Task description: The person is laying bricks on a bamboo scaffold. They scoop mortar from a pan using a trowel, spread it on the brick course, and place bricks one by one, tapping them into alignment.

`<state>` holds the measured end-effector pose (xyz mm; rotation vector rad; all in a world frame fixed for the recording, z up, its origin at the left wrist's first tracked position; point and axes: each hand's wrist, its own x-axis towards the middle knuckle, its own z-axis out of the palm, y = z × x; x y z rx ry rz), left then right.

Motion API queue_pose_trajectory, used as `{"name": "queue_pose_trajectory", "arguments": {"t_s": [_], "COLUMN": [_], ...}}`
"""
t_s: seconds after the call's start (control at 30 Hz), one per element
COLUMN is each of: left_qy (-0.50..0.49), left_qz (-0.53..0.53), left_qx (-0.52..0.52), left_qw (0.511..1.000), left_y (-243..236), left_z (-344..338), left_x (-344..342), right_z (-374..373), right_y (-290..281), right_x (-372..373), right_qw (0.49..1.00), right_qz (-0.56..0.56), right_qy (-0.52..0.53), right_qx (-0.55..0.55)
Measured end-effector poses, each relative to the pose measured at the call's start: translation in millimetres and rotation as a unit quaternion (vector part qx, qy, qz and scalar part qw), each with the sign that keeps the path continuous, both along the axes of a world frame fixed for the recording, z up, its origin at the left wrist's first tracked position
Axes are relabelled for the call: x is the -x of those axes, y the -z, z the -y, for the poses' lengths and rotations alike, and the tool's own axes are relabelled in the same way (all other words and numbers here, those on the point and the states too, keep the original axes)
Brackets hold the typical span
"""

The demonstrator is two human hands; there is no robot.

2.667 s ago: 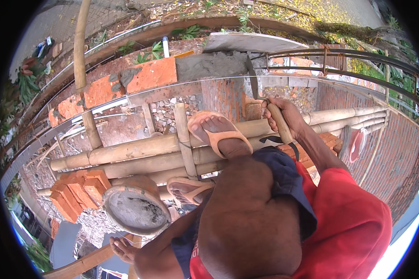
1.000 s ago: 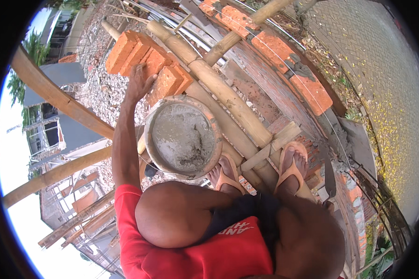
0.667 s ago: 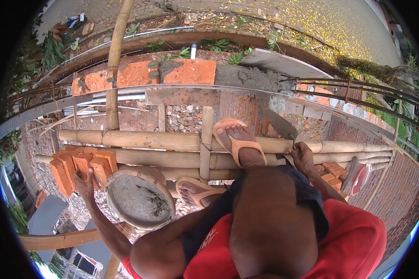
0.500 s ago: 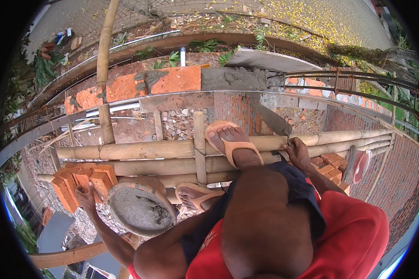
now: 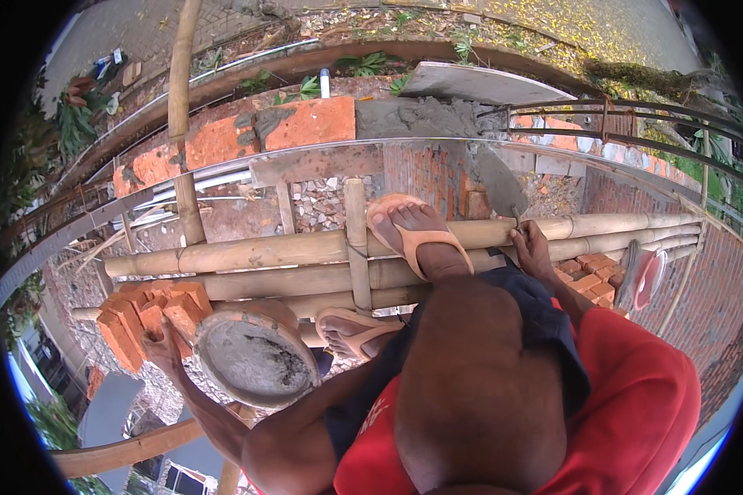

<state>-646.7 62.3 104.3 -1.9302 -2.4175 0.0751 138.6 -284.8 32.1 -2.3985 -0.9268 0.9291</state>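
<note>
Head view: left hand (image 5: 167, 345) now closing on a brick (image 5: 182, 318) at the stack beside the mortar pan (image 5: 256, 361); right hand (image 5: 530, 247) still gripping the trowel (image 5: 497, 177) handle; brick fetching underway.

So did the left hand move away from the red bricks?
No. The left hand stays on the stack of red bricks beside the mortar pan, where it was just before.

We're up on a bamboo pole scaffold (image 5: 305, 247) here. Sitting right on it: a stack of red bricks (image 5: 144, 318), a round mortar pan (image 5: 256, 363) just beside them, and both our sandalled feet (image 5: 417, 235).
</note>
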Motion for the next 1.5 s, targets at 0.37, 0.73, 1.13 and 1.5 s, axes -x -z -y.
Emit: {"name": "queue_pose_trajectory", "arguments": {"t_s": [0.37, 0.73, 1.13, 1.5], "left_qy": [0.026, 0.067, -0.039, -0.08], "left_qz": [0.06, 0.164, 0.161, 0.139], "left_qx": [-0.005, -0.041, -0.001, 0.01], "left_qw": [0.998, 0.983, 0.986, 0.987], "left_y": [15, 17, 9, -23], "left_z": [0, 20, 4, 4], "left_x": [18, 32, 25, -26], "right_z": [7, 9, 17, 40], "right_y": [7, 24, 37, 29], "right_x": [-6, -9, -7, 14], "right_qw": [0.998, 0.999, 0.998, 0.998], "right_qz": [-0.049, 0.014, 0.051, -0.022], "right_qy": [0.029, 0.002, 0.019, -0.01], "right_qx": [-0.01, -0.046, -0.038, -0.052]}}
